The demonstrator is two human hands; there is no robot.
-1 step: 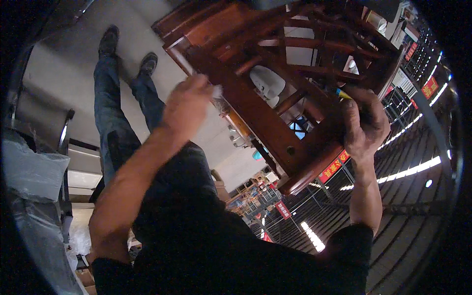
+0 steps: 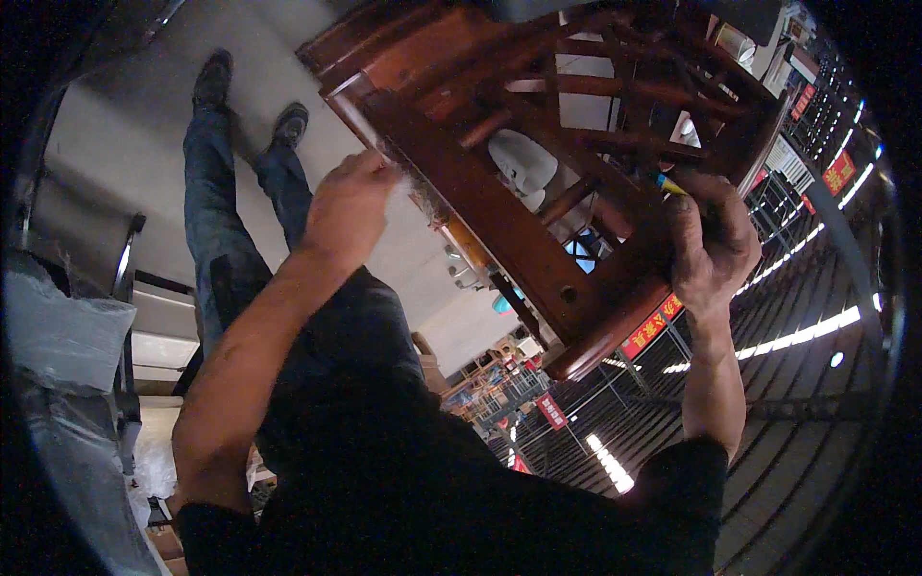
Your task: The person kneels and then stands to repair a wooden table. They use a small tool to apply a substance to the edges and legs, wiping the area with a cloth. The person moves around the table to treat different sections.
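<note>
A dark reddish-brown wooden furniture frame (image 2: 499,221), with rails, slats and a round hole, stands tilted across the upper middle. At its left edge my left hand (image 2: 348,206) is closed, fingertips pinched on a small whitish piece (image 2: 397,182) that is too blurred to name. My right hand (image 2: 713,240) rests against the right part of the frame. Between its thumb and fingers sits a small yellow-and-blue stick (image 2: 671,183), perhaps a marker or tube; its far end is hidden.
Grey floor (image 2: 125,154) lies at the left. Plastic-wrapped items (image 2: 67,336) stand at the lower left. A white rounded object (image 2: 521,163) shows through the frame. Shelves with goods (image 2: 495,384) and red banners (image 2: 552,411) are beyond.
My left hand has shifted slightly left and down, away from the frame's face, with the whitish piece. My right hand and the frame have hardly moved.
</note>
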